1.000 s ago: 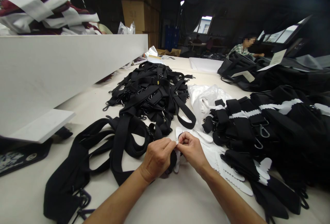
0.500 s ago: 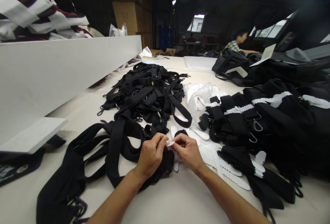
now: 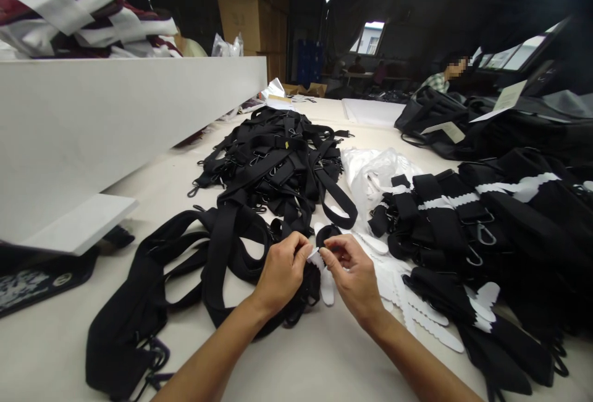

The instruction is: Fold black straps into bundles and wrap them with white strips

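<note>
Near the table (image 3: 324, 359) edge, left hand (image 3: 281, 271) and right hand (image 3: 356, 277) each grip 1 white scalloped strip (image 3: 327, 284) against a black strap (image 3: 221, 247).

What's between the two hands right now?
Head view: a white scalloped strip, pinched at its top by the left hand and right hand, with a black strap beside it.

The left hand (image 3: 282, 269) covers the black strap (image 3: 222, 247) end beneath it. Its pinching fingertips and those of the right hand (image 3: 354, 275) hide the white strip (image 3: 327, 284) top (shape there not discernible). Strap bundles (image 3: 509, 223) are cut off at the right edge.
</note>
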The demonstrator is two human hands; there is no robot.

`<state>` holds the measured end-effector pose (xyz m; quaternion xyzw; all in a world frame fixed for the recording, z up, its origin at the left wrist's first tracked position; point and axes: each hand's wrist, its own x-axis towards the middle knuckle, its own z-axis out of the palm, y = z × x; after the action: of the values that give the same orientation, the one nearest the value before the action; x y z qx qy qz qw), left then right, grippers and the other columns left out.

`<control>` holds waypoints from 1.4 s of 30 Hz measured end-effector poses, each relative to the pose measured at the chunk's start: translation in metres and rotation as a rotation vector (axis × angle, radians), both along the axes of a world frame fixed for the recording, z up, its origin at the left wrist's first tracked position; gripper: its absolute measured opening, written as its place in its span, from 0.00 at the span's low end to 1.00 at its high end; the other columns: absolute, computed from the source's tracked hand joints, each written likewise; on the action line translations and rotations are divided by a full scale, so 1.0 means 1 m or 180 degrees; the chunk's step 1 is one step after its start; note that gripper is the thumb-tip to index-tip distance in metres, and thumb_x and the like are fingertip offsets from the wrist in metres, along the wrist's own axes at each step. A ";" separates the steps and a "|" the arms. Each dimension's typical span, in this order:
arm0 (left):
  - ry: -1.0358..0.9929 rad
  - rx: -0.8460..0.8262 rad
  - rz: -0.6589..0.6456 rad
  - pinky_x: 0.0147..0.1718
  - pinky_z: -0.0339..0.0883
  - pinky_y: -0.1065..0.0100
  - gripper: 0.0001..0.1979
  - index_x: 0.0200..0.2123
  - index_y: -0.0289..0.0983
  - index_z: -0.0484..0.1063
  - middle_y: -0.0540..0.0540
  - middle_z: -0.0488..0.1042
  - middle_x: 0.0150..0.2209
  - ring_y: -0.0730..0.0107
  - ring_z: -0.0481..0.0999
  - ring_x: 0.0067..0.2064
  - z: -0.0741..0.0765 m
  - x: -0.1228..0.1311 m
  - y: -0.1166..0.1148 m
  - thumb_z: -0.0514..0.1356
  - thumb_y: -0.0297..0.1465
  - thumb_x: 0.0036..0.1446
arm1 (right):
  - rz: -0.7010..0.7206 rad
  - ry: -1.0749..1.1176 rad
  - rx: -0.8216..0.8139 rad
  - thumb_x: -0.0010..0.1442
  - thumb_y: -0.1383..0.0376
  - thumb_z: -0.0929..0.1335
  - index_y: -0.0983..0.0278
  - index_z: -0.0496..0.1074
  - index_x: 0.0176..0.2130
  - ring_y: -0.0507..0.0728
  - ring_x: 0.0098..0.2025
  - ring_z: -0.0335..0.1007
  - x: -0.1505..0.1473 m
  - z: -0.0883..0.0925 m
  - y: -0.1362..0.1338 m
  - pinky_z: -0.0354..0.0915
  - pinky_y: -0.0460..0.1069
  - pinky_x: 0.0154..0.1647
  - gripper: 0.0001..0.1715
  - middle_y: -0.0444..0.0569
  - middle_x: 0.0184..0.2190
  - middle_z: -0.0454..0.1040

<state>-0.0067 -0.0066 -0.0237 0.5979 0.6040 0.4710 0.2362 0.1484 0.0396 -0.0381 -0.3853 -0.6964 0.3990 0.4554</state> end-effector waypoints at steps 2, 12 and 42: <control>0.0187 0.0090 0.0096 0.34 0.58 0.67 0.10 0.33 0.38 0.65 0.50 0.69 0.29 0.68 0.68 0.32 -0.004 0.004 -0.001 0.51 0.34 0.67 | 0.0086 -0.0127 -0.0290 0.63 0.50 0.67 0.64 0.72 0.31 0.52 0.24 0.65 0.001 0.006 -0.002 0.63 0.47 0.26 0.20 0.46 0.24 0.70; -0.0740 0.0092 -0.0154 0.30 0.59 0.68 0.12 0.31 0.39 0.61 0.52 0.63 0.27 0.70 0.64 0.29 -0.002 0.012 -0.009 0.49 0.36 0.68 | 0.0589 -0.0109 -0.0747 0.64 0.48 0.65 0.65 0.66 0.24 0.48 0.18 0.55 -0.005 0.005 -0.011 0.52 0.44 0.20 0.27 0.42 0.17 0.64; -0.2823 -0.0393 0.0562 0.18 0.62 0.74 0.30 0.31 0.39 0.70 0.50 0.69 0.25 0.72 0.65 0.23 -0.002 -0.017 0.007 0.76 0.49 0.30 | 0.0956 0.1263 -0.1766 0.49 0.41 0.73 0.66 0.63 0.22 0.46 0.21 0.45 -0.005 0.005 0.005 0.42 0.44 0.21 0.33 0.39 0.18 0.54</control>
<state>-0.0240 0.0007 -0.0252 0.2695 0.5201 0.6630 0.4662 0.1429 0.0450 -0.0327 -0.3028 -0.5087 0.7019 0.3961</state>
